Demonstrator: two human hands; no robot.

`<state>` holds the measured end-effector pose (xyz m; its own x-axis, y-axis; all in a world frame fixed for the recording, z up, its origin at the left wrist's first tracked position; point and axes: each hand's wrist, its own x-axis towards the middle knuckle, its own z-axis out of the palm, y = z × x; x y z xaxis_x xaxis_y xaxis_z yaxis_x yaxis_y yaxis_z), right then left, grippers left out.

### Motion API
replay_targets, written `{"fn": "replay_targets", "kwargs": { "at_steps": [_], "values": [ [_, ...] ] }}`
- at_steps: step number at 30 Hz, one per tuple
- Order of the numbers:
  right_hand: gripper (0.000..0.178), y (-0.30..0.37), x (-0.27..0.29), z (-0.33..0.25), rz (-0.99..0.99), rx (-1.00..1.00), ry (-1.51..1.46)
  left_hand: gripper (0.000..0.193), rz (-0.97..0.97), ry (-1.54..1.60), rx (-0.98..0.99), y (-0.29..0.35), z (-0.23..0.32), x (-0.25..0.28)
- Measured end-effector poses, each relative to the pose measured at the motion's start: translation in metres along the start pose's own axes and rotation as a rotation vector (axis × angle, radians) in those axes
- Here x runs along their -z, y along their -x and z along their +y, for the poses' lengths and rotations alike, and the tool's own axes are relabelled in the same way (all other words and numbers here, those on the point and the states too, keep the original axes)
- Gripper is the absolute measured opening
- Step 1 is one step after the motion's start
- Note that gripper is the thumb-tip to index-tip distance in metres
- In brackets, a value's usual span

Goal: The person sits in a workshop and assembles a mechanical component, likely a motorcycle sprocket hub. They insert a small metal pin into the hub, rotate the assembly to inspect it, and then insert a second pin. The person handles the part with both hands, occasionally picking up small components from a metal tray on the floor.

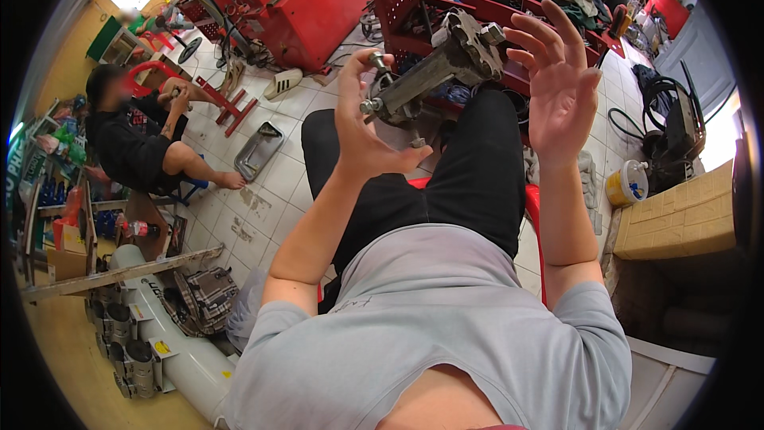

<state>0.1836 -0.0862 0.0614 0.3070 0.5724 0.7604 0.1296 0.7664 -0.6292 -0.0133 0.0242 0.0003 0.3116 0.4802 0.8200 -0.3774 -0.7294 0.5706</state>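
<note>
Above my lap a worn grey metal part (422, 84) hangs tilted, with a thick stem and a lobed flange at its upper right end. Several bolts stick out around its lower left end. My left hand (368, 127) grips that end, its fingertips at the upper bolt (376, 60) and its thumb by the lower bolt (418, 142). Beside the flange, my right hand (553, 84) is raised and open, fingers spread and slightly curled, with nothing in it. Whether its fingertips touch the flange's edge is hard to tell.
A red workbench (394, 0) with wrenches and cloths stands ahead. A seated person (131, 127) is at left near a metal tray (260, 151). A shoe (283, 84) lies on the tiled floor. To my right are a bucket (626, 184) and a black machine with hoses (672, 123).
</note>
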Motion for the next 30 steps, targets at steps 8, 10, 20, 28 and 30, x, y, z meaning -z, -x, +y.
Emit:
{"fn": "replay_targets", "kwargs": {
  "at_steps": [8,10,20,28,30],
  "values": [
    [0.088,-0.004,0.005,-0.008,-0.185,0.351,0.528,0.093,-0.012,-0.751,-0.263,-0.022,0.03,0.02],
    [0.094,-0.005,-0.001,-0.016,-0.234,0.45,0.738,0.09,-0.039,-0.86,-0.309,-0.023,0.032,0.022],
    [0.081,-0.004,0.012,0.002,-0.492,-0.256,0.541,0.072,-0.148,-0.955,-0.395,-0.016,0.02,0.016],
    [0.074,-0.004,0.003,0.012,-0.514,-0.285,0.302,0.069,-0.07,-1.038,-0.509,-0.017,0.012,0.023],
    [0.071,-0.001,-0.002,0.009,-0.475,-0.174,0.361,0.072,-0.036,-1.091,-0.549,-0.019,0.009,0.026]
  ]
}}
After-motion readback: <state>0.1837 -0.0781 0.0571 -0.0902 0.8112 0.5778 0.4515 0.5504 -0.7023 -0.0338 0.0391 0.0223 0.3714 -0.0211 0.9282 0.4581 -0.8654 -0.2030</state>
